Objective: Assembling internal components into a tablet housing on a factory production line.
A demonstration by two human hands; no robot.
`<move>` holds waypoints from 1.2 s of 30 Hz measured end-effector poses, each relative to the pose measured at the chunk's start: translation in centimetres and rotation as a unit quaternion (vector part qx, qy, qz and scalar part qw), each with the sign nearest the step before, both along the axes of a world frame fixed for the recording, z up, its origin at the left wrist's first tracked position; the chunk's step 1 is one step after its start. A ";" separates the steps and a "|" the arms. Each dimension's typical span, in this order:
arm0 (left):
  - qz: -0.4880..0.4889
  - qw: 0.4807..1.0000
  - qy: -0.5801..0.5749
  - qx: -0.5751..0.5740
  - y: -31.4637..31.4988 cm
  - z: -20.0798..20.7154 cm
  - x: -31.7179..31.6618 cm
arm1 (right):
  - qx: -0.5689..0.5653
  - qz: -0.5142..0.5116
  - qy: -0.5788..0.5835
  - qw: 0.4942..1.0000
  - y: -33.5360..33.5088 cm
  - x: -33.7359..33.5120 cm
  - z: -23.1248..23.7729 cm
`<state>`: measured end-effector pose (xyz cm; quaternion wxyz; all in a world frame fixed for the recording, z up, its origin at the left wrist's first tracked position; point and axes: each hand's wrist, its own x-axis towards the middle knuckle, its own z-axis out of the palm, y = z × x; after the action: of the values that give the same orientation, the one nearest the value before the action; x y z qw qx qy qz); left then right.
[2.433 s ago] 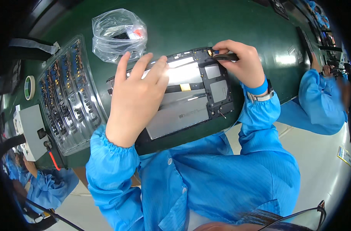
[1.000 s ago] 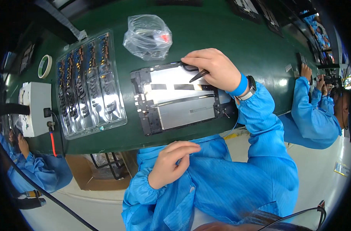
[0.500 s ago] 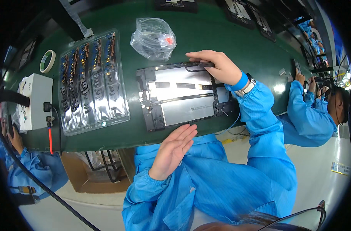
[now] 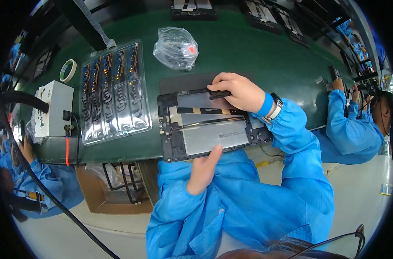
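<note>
the left hand [image 4: 203, 169], half closed, holds the tablet [image 4: 211, 133] by its near edge, thumb on top; the right hand [image 4: 244, 94] curls around a black tool [image 4: 219, 94].

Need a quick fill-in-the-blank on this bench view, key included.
1. The slim black tool is held in the person's ____ hand.
2. The clear plastic tray of small parts lies to the ____ of the opened black-and-silver rectangular device.
3. The ____-coloured wristband sits beside a dark-faced watch.
4. The crumpled clear plastic bag rests on a ____-coloured tabletop.
Key: right; left; blue; green
</note>
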<state>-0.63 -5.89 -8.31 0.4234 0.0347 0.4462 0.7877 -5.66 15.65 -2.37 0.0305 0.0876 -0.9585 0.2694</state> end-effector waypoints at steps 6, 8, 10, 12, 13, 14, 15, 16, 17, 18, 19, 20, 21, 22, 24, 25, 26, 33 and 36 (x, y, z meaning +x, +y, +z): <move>0.087 0.982 0.169 0.014 2.9 4.0 -0.2 | -0.090 -0.064 0.091 0.990 -0.9 0.8 2.9; 0.000 0.836 0.541 -0.095 2.6 7.8 -1.7 | -0.126 -0.072 0.232 0.962 -0.7 1.4 4.6; 0.056 0.851 0.522 0.025 5.0 8.2 -2.8 | -0.304 -0.124 0.236 0.915 -1.0 1.2 5.2; 0.098 0.771 0.628 -0.050 5.1 9.8 -4.2 | -0.442 -0.145 0.190 0.864 -0.3 0.5 4.7; 0.105 0.732 0.667 -0.084 5.2 10.0 -4.1 | -0.433 -0.146 0.208 0.865 0.2 0.8 5.3; 0.106 0.709 0.688 -0.113 5.2 10.2 -3.9 | -0.425 -0.146 0.223 0.865 0.6 1.0 5.8; 0.120 0.684 0.707 -0.130 5.4 10.3 -3.8 | -0.418 -0.145 0.236 0.865 0.9 1.1 6.2; 0.129 0.661 0.722 -0.158 5.4 10.3 -3.3 | -0.413 -0.145 0.248 0.864 1.1 1.5 6.4; 0.138 0.637 0.735 -0.186 5.5 10.4 -2.9 | -0.409 -0.145 0.258 0.863 1.3 1.8 6.5; 0.165 0.613 0.744 -0.208 5.8 10.1 -2.5 | -0.406 -0.145 0.267 0.862 1.5 2.2 6.7; 0.165 0.614 0.743 -0.210 5.8 9.8 -2.5 | -0.406 -0.140 0.273 0.861 1.5 2.1 6.5; 0.177 0.579 0.759 -0.239 5.6 9.5 -2.3 | -0.406 -0.136 0.278 0.860 1.6 2.1 6.4; 0.188 0.542 0.774 -0.267 5.5 9.2 -2.2 | -0.406 -0.132 0.283 0.859 1.6 2.1 6.2; 0.188 0.536 0.774 -0.280 5.4 9.1 -1.9 | -0.406 -0.129 0.289 0.857 1.7 2.2 6.1; 0.182 0.532 0.776 -0.286 5.0 8.7 -1.8 | -0.407 -0.119 0.300 0.855 1.7 1.9 5.8; 0.175 0.527 0.782 -0.284 5.0 8.6 -1.7 | -0.404 -0.118 0.308 0.853 1.8 2.1 5.9; 0.174 0.529 0.782 -0.281 5.1 8.5 -1.6 | -0.401 -0.116 0.316 0.852 1.9 2.2 5.9; 0.147 0.591 0.763 -0.214 4.8 9.0 -2.3 | -0.420 -0.071 0.337 0.840 0.7 0.8 4.7; 0.071 0.726 0.679 -0.084 4.5 9.8 -3.3 | -0.451 -0.045 0.329 0.828 -1.0 -0.7 2.9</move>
<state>-3.96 -1.39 1.45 -0.0482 0.4928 0.6803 0.5404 -6.36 14.66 0.50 0.3918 0.1046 -0.6664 0.6257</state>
